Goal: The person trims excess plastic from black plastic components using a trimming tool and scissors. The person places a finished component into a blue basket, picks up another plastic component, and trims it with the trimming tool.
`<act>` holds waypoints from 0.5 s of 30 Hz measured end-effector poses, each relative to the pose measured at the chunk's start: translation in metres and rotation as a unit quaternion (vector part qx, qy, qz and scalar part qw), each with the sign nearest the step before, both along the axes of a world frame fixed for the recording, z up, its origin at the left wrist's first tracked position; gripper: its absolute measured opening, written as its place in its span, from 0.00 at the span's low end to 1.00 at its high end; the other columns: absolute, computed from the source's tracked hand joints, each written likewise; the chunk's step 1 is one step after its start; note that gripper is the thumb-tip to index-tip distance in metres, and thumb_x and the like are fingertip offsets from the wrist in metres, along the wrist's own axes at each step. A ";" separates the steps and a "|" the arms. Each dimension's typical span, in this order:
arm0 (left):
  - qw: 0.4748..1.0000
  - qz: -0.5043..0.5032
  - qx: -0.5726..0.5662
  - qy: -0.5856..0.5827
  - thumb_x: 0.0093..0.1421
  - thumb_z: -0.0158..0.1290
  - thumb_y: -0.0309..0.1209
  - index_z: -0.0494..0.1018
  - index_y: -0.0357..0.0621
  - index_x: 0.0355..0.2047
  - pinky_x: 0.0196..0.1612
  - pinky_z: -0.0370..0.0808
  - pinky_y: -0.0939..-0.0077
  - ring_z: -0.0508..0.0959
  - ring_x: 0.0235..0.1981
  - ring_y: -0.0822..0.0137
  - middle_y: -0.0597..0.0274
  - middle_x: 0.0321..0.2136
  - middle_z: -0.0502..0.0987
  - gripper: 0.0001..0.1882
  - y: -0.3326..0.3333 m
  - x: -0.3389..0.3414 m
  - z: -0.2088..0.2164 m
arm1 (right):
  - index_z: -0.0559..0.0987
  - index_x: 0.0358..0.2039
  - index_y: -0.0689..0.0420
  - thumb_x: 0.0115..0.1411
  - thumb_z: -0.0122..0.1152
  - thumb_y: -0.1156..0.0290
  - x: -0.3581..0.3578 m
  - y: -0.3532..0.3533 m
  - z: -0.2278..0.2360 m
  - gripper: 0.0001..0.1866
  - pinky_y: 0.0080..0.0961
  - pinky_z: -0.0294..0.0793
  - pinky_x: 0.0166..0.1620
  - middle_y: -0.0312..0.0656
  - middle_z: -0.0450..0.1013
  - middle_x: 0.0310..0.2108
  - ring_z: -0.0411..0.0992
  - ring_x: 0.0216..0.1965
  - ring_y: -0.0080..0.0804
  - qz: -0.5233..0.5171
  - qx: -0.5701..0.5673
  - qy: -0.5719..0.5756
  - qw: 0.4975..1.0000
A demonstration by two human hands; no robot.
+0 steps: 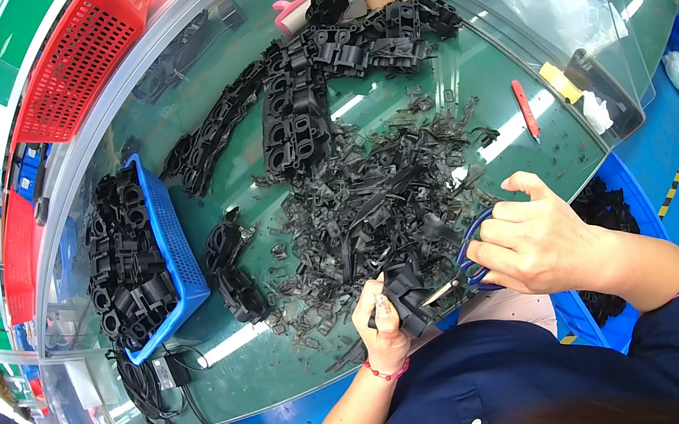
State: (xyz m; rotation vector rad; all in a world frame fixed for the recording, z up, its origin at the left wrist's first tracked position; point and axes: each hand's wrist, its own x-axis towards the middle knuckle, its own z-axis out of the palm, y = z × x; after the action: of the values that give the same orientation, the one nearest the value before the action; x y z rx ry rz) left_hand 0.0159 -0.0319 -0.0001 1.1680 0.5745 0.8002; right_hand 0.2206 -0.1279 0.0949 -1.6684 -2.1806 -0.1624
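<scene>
Left hand (384, 324) holds a black part (412, 297), right hand (538, 245) holds scissors (464, 263), best angled away from the other's grip.

The left hand (385, 331) is gripping a black plastic part (409, 292). The right hand (534, 246) is holding blue-handled scissors (464, 261), which are pointing at that part. Black scraps (359, 218) are lying heaped on the green table (251, 382). A blue basket (173, 250) is holding black mouldings (129, 263); a red tool (526, 108) is lying rightward.
</scene>
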 end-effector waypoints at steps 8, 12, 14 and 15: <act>0.997 0.043 0.057 0.017 0.59 0.43 0.48 0.62 0.38 0.29 0.24 0.71 0.80 0.72 0.19 0.70 0.53 0.24 0.73 0.21 0.000 0.002 -0.005 | 0.75 0.27 0.51 0.40 0.65 0.64 0.000 -0.001 -0.003 0.13 0.36 0.60 0.47 0.29 0.64 0.21 0.66 0.26 0.24 0.002 0.000 0.006 1.000; 0.997 0.040 0.057 0.016 0.59 0.44 0.48 0.62 0.38 0.29 0.24 0.71 0.80 0.73 0.20 0.70 0.53 0.25 0.73 0.22 0.001 0.002 -0.005 | 0.75 0.28 0.51 0.39 0.66 0.64 -0.003 -0.002 -0.010 0.14 0.38 0.59 0.47 0.28 0.63 0.20 0.66 0.26 0.23 -0.010 0.004 0.019 1.000; 0.997 0.041 0.061 0.021 0.59 0.44 0.49 0.62 0.38 0.30 0.24 0.72 0.79 0.73 0.20 0.70 0.53 0.25 0.73 0.22 0.002 0.000 -0.009 | 0.76 0.28 0.50 0.37 0.67 0.64 -0.005 -0.004 -0.012 0.15 0.39 0.59 0.47 0.28 0.62 0.19 0.66 0.25 0.23 -0.017 0.014 0.026 0.999; 0.997 0.041 0.061 0.021 0.59 0.44 0.49 0.62 0.38 0.30 0.24 0.72 0.79 0.73 0.20 0.70 0.53 0.25 0.73 0.22 0.002 0.000 -0.009 | 0.76 0.28 0.50 0.37 0.67 0.63 -0.006 -0.005 -0.011 0.15 0.39 0.59 0.47 0.28 0.62 0.19 0.66 0.25 0.23 -0.023 0.019 0.019 0.999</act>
State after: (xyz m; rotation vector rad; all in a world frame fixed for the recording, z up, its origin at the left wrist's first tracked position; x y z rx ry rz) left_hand 0.0160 -0.0303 -0.0093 1.2825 0.6191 0.8921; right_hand 0.2149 -0.1327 0.0836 -1.6889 -2.0990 -0.1819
